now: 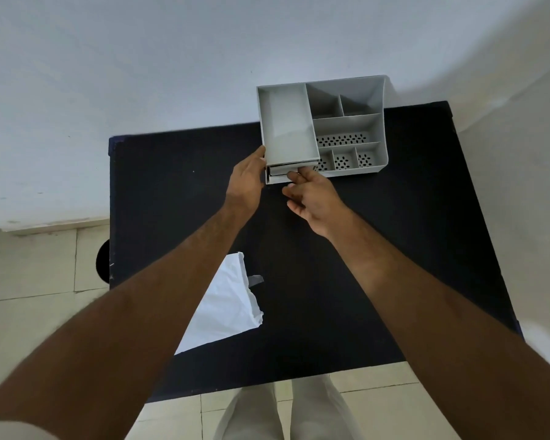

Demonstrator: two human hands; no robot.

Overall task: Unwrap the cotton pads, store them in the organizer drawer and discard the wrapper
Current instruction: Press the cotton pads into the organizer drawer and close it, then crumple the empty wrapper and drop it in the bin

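A grey plastic organizer [377,100] with several compartments stands at the far side of the black table [178,192]. Its drawer [277,178] at the front left is pulled out a little. My left hand [246,179] rests against the organizer's left front corner, fingers flat on its side. My right hand [311,192] is at the drawer front, thumb and forefinger on the drawer's edge. A white wrapper [223,309] lies crumpled and flat on the near left of the table, partly under my left forearm. No cotton pads are visible; the drawer's inside is hidden.
A small grey scrap [255,280] lies beside the wrapper. The table stands against a white wall [140,74]. Beige floor tiles [29,281] surround it, and a dark round object [102,258] shows at the table's left edge.
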